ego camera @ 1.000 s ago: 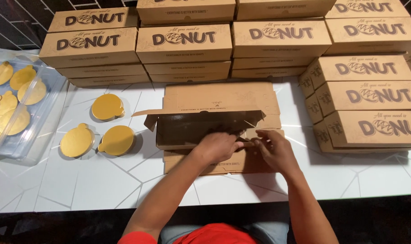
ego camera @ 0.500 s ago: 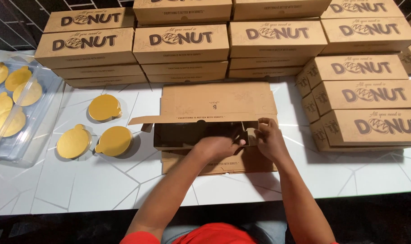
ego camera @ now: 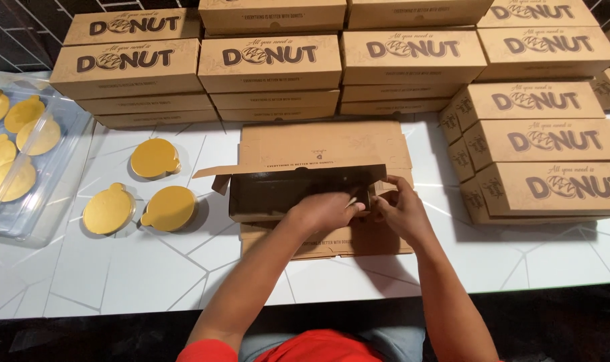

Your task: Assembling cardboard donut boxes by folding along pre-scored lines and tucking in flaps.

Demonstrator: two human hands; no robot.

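Observation:
A half-folded brown cardboard box with a dark inside lies open in the middle of the white table. My left hand reaches into its right end and presses a small flap. My right hand pinches the box's right side flap from outside, just beside the left hand. A flat unfolded box panel lies under and behind it.
Stacks of closed brown cardboard boxes line the back, with another stack at the right. Three round gold cake boards lie left of the open box. A clear plastic bag with several more gold boards sits at the far left.
Both hands have shifted slightly along the box's right end, and the right side flap has been folded further in. The view has tilted a little.

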